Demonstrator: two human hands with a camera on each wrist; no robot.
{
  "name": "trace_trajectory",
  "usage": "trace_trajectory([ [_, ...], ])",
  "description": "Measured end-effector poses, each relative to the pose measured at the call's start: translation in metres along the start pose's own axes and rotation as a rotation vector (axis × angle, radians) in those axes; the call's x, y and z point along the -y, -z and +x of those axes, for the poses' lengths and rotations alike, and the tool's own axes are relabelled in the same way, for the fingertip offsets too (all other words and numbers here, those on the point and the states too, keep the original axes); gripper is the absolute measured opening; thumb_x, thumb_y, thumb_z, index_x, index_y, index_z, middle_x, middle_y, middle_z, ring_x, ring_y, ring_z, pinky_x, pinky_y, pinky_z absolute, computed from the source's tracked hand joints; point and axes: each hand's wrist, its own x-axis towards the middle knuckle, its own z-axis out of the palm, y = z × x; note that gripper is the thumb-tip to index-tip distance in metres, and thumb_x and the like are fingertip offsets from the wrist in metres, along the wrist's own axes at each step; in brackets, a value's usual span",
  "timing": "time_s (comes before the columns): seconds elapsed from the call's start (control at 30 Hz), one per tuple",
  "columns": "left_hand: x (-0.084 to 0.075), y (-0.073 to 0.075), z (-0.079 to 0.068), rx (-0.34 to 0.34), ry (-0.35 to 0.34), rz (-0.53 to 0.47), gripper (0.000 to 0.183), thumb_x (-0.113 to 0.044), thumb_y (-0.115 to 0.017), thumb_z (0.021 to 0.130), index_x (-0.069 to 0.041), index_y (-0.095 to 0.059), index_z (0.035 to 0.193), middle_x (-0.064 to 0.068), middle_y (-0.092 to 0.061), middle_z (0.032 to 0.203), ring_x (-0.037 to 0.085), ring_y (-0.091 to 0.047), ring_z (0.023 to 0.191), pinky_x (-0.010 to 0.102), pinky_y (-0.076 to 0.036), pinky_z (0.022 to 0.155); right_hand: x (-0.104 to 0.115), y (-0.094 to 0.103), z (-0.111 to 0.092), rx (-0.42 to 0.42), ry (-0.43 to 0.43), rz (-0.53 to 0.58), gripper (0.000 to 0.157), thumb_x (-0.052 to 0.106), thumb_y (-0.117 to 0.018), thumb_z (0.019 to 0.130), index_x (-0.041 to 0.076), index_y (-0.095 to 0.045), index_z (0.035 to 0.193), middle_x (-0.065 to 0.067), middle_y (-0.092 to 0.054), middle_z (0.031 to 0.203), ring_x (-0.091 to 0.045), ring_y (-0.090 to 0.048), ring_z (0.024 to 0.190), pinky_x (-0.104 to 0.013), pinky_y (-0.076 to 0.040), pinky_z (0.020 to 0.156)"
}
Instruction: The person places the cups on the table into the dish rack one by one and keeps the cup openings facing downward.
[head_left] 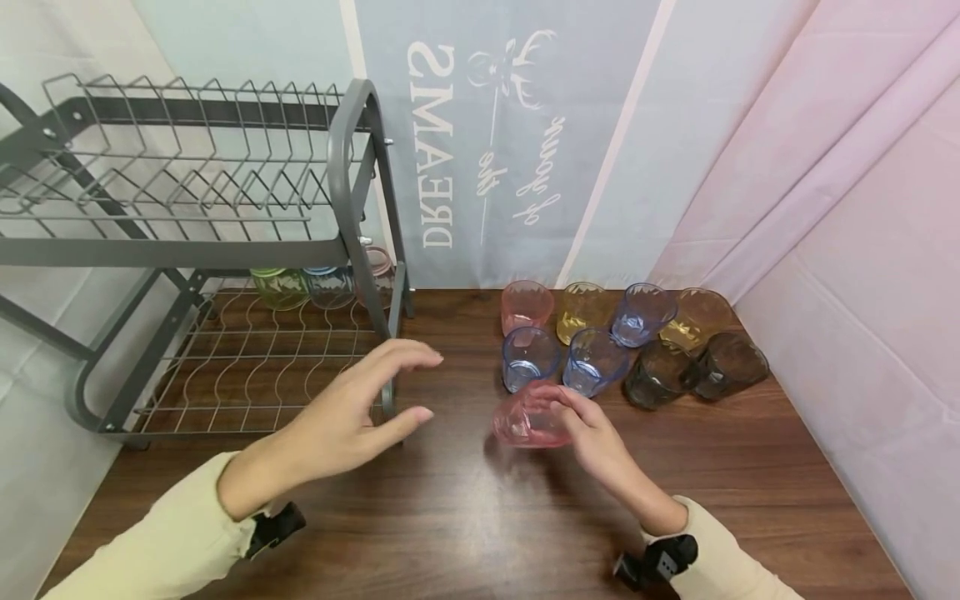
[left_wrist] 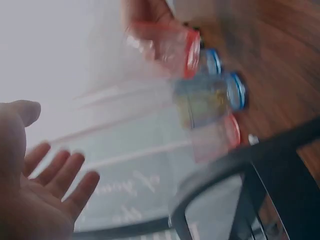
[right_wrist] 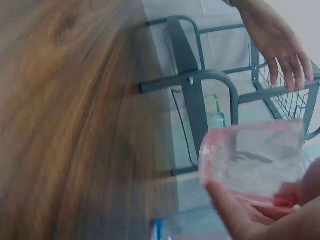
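My right hand [head_left: 600, 437] grips a clear pink glass [head_left: 528, 417] by its side, tilted above the table in front of the other glasses. The same pink glass [right_wrist: 255, 162] fills the lower right of the right wrist view, with fingers [right_wrist: 235, 212] against it. My left hand [head_left: 348, 417] is held in the air by the rack's right front corner, thumb and fingers apart and nothing between them. In the left wrist view its fingers [left_wrist: 67, 170] are spread, and the pink glass [left_wrist: 162, 47] appears beyond, blurred.
A grey two-tier dish rack [head_left: 172, 250] stands at left. On its lower tier are a green glass [head_left: 281, 287], a blue glass [head_left: 330, 287] and a pink glass [head_left: 377, 279]. Several blue, yellow, pink and dark glasses [head_left: 660, 375] stand in two rows on the wooden table [head_left: 465, 517].
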Motion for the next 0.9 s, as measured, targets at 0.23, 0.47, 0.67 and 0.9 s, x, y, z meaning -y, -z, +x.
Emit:
trace_trajectory([
  [0.23, -0.002, -0.025, 0.015, 0.033, 0.014, 0.068, 0.075, -0.029, -0.079, 0.09, -0.008, -0.04, 0.15, 0.005, -0.04, 0.155, 0.022, -0.042, 0.141, 0.045, -0.036, 0.116, 0.015, -0.008, -0.002, -0.115, -0.107, 0.146, 0.032, 0.002, -0.04, 0.106, -0.013, -0.056, 0.129, -0.028, -0.064, 0.124, -0.005, -0.063, 0.107, -0.023, -0.055, 0.085],
  [0.47, 0.003, -0.058, 0.019, 0.06, -0.007, 0.166, 0.085, -0.04, -0.083, 0.085, -0.004, -0.04, 0.15, 0.009, -0.039, 0.154, 0.025, -0.045, 0.139, 0.046, -0.038, 0.114, 0.021, -0.019, -0.001, -0.027, -0.141, 0.187, 0.033, 0.006, -0.043, 0.108, -0.014, -0.052, 0.133, -0.029, -0.061, 0.129, -0.004, -0.063, 0.106, -0.024, -0.057, 0.083],
  [0.67, 0.006, -0.082, 0.017, 0.101, -0.089, 0.27, 0.1, -0.045, -0.08, 0.087, 0.002, -0.026, 0.156, 0.019, -0.033, 0.158, 0.029, -0.037, 0.145, 0.044, -0.033, 0.119, 0.022, -0.026, 0.0, 0.076, -0.108, 0.195, 0.035, 0.007, -0.041, 0.108, -0.015, -0.05, 0.135, -0.031, -0.059, 0.13, -0.01, -0.065, 0.105, -0.028, -0.058, 0.082],
  [0.9, 0.009, -0.088, 0.016, 0.113, -0.112, 0.279, 0.109, -0.046, -0.082, 0.084, 0.004, -0.019, 0.158, 0.021, -0.032, 0.158, 0.029, -0.033, 0.147, 0.041, -0.028, 0.121, 0.023, -0.033, 0.0, 0.121, -0.072, 0.202, 0.036, 0.007, -0.04, 0.109, -0.015, -0.05, 0.135, -0.033, -0.059, 0.129, -0.011, -0.063, 0.112, -0.026, -0.057, 0.086],
])
